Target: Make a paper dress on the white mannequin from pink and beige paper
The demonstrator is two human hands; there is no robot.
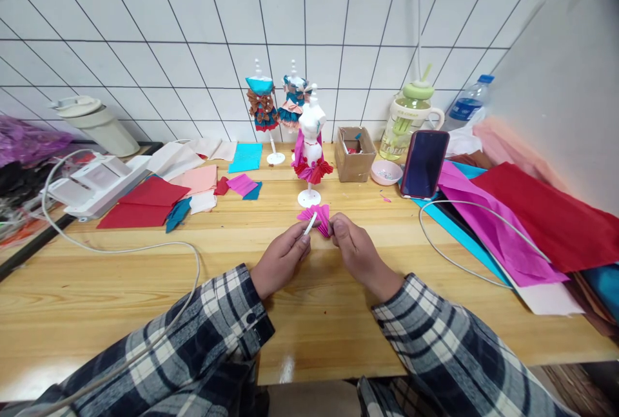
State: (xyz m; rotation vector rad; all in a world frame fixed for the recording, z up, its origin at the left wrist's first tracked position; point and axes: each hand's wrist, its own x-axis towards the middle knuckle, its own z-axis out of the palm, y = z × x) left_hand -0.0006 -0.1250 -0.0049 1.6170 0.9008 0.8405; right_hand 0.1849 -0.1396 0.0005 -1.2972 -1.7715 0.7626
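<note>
Over the tabletop (pixel 316 320), the left hand (pixel 283 254) is holding a white stick (pixel 311 222), fingers clamped on it. The fingers of the right hand (pixel 356 246) are pinching pink paper (pixel 323 216) (pleated like a fan) between the hands. Beyond, a white form (pixel 312 117) is standing upright; two more forms (pixel 262 104) are standing behind.

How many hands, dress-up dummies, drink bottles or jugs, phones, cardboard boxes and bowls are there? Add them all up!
Hands: 2 (left hand, right hand)
Dummies: 3 (front dummy, blue-topped dummy, peach-frilled dummy)
Bottles or jugs: 3 (pale flask, green-lidded jug, blue-capped bottle)
Phone: 1
Cardboard box: 1
Bowl: 1
Total: 11
</note>
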